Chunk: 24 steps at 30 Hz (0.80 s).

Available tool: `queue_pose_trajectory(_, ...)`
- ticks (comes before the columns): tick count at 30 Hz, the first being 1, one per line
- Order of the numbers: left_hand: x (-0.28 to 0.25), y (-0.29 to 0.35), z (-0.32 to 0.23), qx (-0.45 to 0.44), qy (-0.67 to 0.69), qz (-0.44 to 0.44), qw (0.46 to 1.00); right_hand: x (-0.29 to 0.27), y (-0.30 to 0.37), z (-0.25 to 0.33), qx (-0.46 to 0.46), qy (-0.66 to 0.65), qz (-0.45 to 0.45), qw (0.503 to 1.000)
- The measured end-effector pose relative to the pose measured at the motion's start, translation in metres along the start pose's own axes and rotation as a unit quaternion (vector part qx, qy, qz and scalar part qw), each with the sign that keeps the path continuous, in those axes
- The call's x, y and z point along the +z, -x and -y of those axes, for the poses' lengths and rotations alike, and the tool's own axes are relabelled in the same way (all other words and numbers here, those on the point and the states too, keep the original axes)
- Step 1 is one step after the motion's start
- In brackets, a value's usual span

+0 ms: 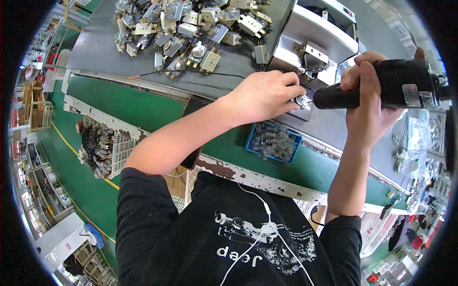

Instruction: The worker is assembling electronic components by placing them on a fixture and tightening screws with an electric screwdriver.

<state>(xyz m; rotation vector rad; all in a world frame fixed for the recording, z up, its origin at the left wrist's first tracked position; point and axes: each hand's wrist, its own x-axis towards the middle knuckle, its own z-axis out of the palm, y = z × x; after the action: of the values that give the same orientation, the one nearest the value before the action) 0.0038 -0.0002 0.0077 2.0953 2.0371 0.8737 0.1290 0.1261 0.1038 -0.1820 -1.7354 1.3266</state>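
Note:
My right hand [365, 112] is wrapped round a black power screwdriver [398, 85] held nearly level, its nose pointing left. The screwdriver's tip meets a small metal part [301, 101] at the front of the bench fixture. My left hand [267, 95] pinches that part from the left with its fingertips; the fingers cover much of it. Just behind them stands a shiny metal machine [305, 35] with a pale block-shaped component [316, 52] on its front. A blue tray [273, 158] of coiled metal springs sits below my left hand.
A heap of small metal-and-cream switch-like units [191, 28] covers the back left of the grey bench [95, 47]. A thin black cable [210, 73] runs across it. A white crate [123, 150] with bundled wires stands at the left. Clear plastic bags [415, 143] lie far right.

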Motion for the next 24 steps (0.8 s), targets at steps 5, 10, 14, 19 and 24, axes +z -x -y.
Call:
queue_pose_trajectory(5, -0.001, 0.000, 0.001, 0.000, 0.012, 0.000, 1.000, 0.000, 0.002, -0.006, 0.005, -0.011, 0.010, 1.000)
queue_pose_trajectory(10, 0.000, -0.001, 0.001, 0.001, 0.017, -0.002, 1.000, 0.001, 0.001, -0.007, -0.001, -0.005, 0.010, 1.000)
queue_pose_trajectory(14, 0.001, -0.001, 0.002, 0.001, 0.017, 0.002, 1.000, 0.002, 0.001, -0.009, -0.013, -0.008, 0.025, 1.000)
queue_pose_trajectory(19, -0.001, -0.002, 0.003, 0.001, 0.012, -0.002, 1.000, 0.011, -0.003, -0.001, 0.006, 0.042, 0.033, 0.999)
queue_pose_trajectory(24, -0.017, 0.003, -0.012, 0.027, 0.024, -0.010, 0.999, -0.014, -0.009, 0.019, 0.031, -0.002, 0.027, 0.999)
